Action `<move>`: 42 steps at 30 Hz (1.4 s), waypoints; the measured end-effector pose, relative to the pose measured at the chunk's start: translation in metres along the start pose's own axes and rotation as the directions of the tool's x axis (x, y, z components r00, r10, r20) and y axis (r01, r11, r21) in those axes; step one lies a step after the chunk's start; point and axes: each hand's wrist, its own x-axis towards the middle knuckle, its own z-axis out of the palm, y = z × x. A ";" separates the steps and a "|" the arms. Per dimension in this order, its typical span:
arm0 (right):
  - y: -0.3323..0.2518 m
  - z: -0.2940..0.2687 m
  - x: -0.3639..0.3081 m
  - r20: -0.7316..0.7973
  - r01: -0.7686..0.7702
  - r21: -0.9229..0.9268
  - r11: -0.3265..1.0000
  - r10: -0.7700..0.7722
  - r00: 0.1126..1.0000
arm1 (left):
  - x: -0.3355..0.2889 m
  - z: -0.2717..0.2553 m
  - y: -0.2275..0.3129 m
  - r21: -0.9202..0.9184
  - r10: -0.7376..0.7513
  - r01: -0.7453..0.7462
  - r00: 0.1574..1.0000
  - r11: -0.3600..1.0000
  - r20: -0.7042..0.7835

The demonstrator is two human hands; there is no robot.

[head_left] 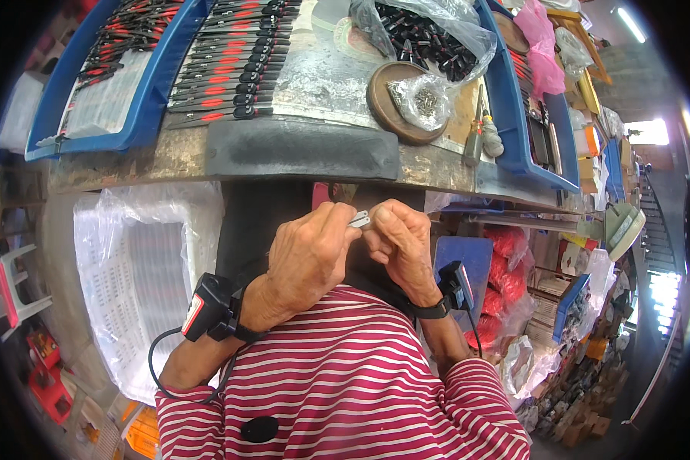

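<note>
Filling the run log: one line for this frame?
left hand: pinching small metal part | right hand: pinching same part | ahead: workbench, blue trays of red-black tools

The small metal piece [359, 219] is mostly covered by the fingers of the left hand [308, 257] and the right hand [401, 244], so only its pale end shows and its kind cannot be told. The small parts inside the clear bag [422, 100] on the round wooden dish [387, 115] are too tiny to recognise. The blue tray [142, 115] at the upper left is cut by the dark rim of the picture, and the workbench [169, 157] is hidden below by the hands.
</note>
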 end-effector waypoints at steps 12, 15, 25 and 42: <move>-0.010 0.012 0.001 -0.091 -0.053 -0.235 0.971 0.032 0.995 | 0.005 -0.005 0.010 -0.003 0.024 -0.024 1.000 1.000 0.003; -0.017 0.013 0.005 -0.068 -0.004 -0.287 0.958 -0.017 0.998 | 0.008 -0.007 0.014 -0.014 0.058 -0.058 0.998 0.998 -0.018; -0.074 0.010 0.025 0.104 0.124 -0.531 0.838 -0.081 0.991 | 0.022 -0.018 0.015 -0.022 0.068 -0.069 0.995 0.997 -0.067; -0.136 -0.061 0.187 0.178 0.152 -0.984 -0.092 -0.496 0.850 | 0.018 -0.047 0.001 0.041 -0.067 0.071 0.993 0.997 -0.099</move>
